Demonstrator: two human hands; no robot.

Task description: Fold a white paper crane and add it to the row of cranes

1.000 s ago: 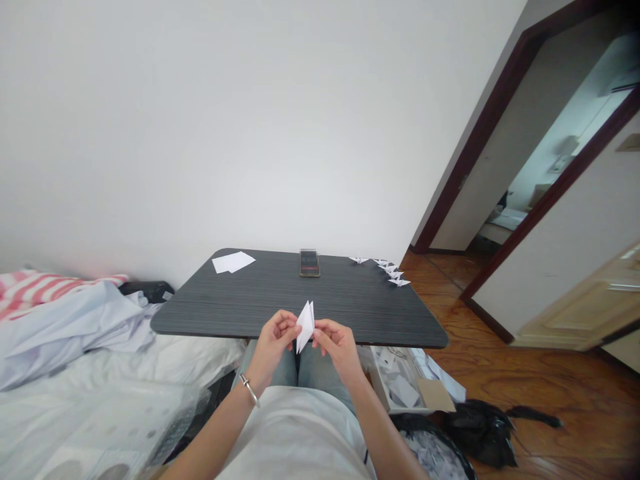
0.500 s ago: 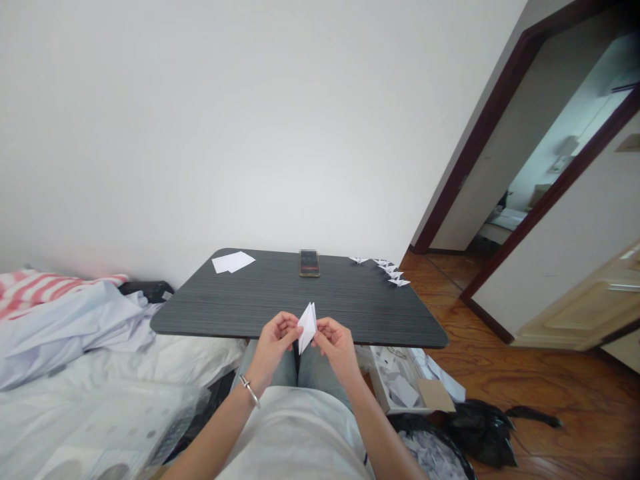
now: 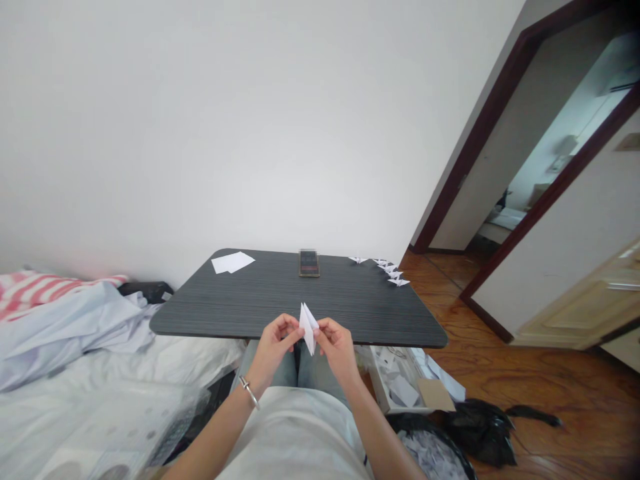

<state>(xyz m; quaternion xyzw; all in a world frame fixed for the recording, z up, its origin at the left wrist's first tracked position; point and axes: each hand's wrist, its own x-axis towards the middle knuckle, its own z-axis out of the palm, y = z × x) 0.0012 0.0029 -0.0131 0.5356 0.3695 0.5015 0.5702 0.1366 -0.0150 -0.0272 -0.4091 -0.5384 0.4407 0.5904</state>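
Observation:
A folded white paper [image 3: 307,325], shaped like a narrow diamond with two points at the top, is held upright over the near edge of the dark table [image 3: 250,303]. My left hand [image 3: 281,333] pinches its left edge between thumb and fingers. On the opposite edge, my right hand [image 3: 334,338] is closed in a similar pinch. Several folded paper cranes [image 3: 389,269] stand at the table's back right. White paper sheets [image 3: 233,261] lie overlapping at the back left.
A phone [image 3: 309,263] rests at the back middle of the table, near the wall. Below the table's right side are an open box [image 3: 400,380] with papers and a black bag [image 3: 480,430]. Bedding [image 3: 100,360] lies to the left.
The folded paper has turned between my hands; its top points now lean left and its lower tip has shifted right. Both hands keep their pinch.

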